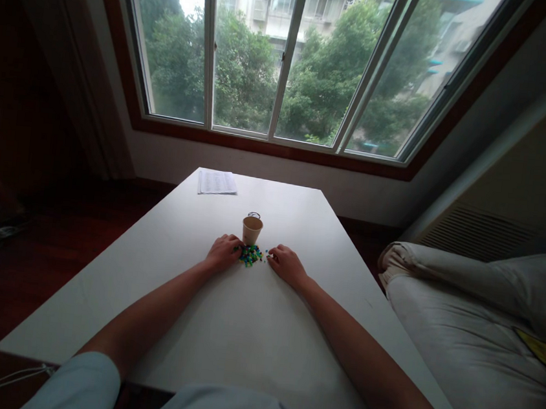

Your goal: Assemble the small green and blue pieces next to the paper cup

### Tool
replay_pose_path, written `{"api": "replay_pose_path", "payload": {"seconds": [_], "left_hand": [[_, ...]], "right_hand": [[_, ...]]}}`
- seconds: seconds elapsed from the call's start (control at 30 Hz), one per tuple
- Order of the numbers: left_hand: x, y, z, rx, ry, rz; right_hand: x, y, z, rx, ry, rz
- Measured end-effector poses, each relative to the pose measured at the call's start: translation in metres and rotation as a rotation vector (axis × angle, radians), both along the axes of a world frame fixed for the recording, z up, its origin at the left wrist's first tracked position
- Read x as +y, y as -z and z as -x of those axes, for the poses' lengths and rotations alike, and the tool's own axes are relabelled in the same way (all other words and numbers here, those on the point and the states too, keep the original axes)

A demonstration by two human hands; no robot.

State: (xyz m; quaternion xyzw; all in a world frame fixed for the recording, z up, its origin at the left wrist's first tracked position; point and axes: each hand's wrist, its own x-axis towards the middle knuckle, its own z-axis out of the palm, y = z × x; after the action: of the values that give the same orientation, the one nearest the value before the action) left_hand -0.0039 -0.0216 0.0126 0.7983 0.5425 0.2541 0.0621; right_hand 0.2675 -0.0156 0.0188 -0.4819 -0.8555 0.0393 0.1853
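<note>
A small heap of coloured beads [249,256], mostly green and blue with some yellow and dark ones, lies on the white table [240,331]. Just behind the heap stands an upright light-brown paper cup [251,229]. My left hand [224,252] rests at the heap's left edge, its fingers curled together and the fingertips at the beads. On the other side, my right hand [288,263] lies with fingers bent and fingertips drawn together near a few stray beads. Whatever sits between the fingertips of either hand is too small to make out.
A dark thin loop-shaped object [253,215] lies behind the cup. Printed paper sheets [217,183] are at the table's far left corner. A light-covered sofa [463,342] stands along the right side. Beyond the far edge is a window [248,72].
</note>
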Motion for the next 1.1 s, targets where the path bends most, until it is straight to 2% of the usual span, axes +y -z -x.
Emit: {"api": "replay_pose_path", "payload": {"seconds": [0.2,0.57,1.1], "left_hand": [[0.000,0.000,0.000,0.005,-0.006,0.007],[0.000,0.000,0.000,0.007,-0.005,-0.014],[0.000,0.001,0.000,0.013,-0.003,-0.016]], "right_hand": [[0.002,-0.001,0.005,-0.022,-0.034,-0.005],[0.005,0.001,0.012,-0.026,0.005,0.003],[0.010,-0.017,0.017,-0.206,0.033,0.159]]}}
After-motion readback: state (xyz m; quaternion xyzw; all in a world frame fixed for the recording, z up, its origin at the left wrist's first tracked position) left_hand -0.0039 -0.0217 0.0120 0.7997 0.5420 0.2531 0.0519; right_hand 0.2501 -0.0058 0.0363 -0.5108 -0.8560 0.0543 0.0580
